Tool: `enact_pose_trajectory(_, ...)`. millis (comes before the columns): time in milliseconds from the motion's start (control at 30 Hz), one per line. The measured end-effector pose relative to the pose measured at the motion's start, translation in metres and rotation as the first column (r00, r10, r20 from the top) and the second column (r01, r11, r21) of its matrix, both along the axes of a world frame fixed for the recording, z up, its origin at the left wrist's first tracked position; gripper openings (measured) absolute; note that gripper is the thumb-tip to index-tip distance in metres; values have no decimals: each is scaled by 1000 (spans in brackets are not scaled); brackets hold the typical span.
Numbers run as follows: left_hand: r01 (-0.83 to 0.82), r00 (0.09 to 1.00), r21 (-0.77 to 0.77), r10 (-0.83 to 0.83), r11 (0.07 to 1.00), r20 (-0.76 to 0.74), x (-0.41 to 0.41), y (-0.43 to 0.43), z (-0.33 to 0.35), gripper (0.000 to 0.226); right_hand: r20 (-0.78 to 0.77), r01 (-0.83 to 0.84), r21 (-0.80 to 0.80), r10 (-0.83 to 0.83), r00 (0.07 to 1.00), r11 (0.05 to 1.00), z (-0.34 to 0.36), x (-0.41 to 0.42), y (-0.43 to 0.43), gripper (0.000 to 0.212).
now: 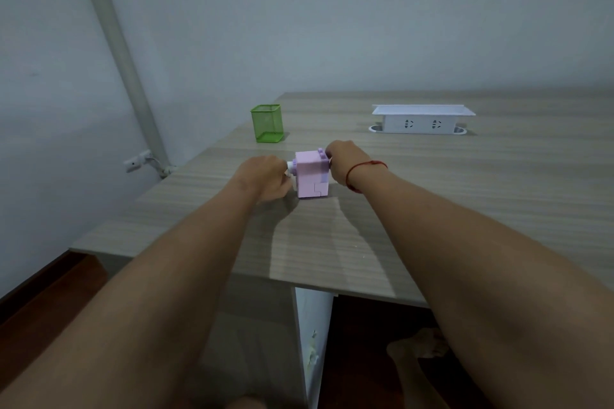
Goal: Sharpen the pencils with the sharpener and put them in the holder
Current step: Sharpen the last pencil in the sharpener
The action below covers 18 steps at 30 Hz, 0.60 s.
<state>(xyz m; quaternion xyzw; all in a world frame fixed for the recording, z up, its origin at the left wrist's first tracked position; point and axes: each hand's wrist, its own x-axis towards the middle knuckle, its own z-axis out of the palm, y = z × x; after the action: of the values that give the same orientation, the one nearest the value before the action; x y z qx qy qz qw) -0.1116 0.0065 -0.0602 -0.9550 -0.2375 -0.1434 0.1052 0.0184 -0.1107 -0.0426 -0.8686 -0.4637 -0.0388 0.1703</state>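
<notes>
The left forearm reaches forward from the lower left, the wrist straight, and the left hand (265,180) lies knuckles-up on the tabletop (481,196). Its fingers are curled in against the white collar at the left end of the sharpener (310,176). Whether they pinch the collar or something pushed into it cannot be told. Beyond this hand, well apart from it, the green mesh holder (266,123) stands upright near the tabletop's far left edge. The pink, box-shaped sharpener sits between the two hands, touching both. The right forearm comes in from the lower right at a slant. The right hand (342,162) is bent over at the wrist and closed against the sharpener's upper right side, its fingers wrapped at the lilac part there and hiding most of it. A red string bracelet (365,171) circles the right wrist. Beyond and to the right of this hand, a white socket box (422,123) rests on the tabletop.
</notes>
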Motion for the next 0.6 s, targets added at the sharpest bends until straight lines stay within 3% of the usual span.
enact_pose_trajectory(100,-63,985,-42,69,997,156,9,-3,12,29,9,3,-10,-3,1000,1000,-1,4,3,22)
enact_pose_trajectory(200,45,950,-154,5,987,313,27,-10,16,31,27,-18,-9,18,999,1000,-5,7,6,23)
enact_pose_trajectory(300,151,928,-254,-49,955,369,41,-25,3,36,33,-56,-18,57,998,998,-5,11,4,25)
enact_pose_trajectory(400,136,890,-296,15,946,456,45,-29,-13,37,74,-113,-56,117,990,992,-7,16,-4,28)
enact_pose_trajectory(600,184,889,-331,-12,925,459,42,-20,-15,36,182,-161,-76,172,968,984,-6,26,-13,24)
